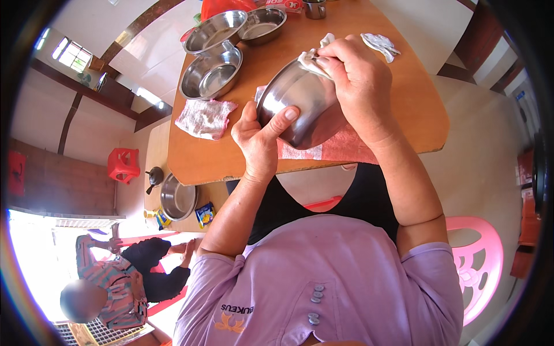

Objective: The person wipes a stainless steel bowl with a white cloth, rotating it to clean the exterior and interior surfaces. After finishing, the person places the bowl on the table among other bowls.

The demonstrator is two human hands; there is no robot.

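My left hand [264, 136] grips a shiny stainless steel bowl [301, 101] by its near left side, thumb on the outer wall. The bowl is tilted, its outside facing me and its inside hidden. In my right hand [359, 73] a white cloth [312, 65] is pinched against the far part of the bowl's rim. Beneath the bowl, a red and white checked cloth [346, 145] lies along the near edge of the wooden table [415, 112].
Several steel bowls [212, 77] stand at the far left, one resting on others. A pink-edged cloth [205, 119] lies near them. A crumpled white cloth [381, 45] and a metal cup [314, 8] are farther back. A seated person [125, 281] is at lower left; a pink chair [476, 259] stands right.
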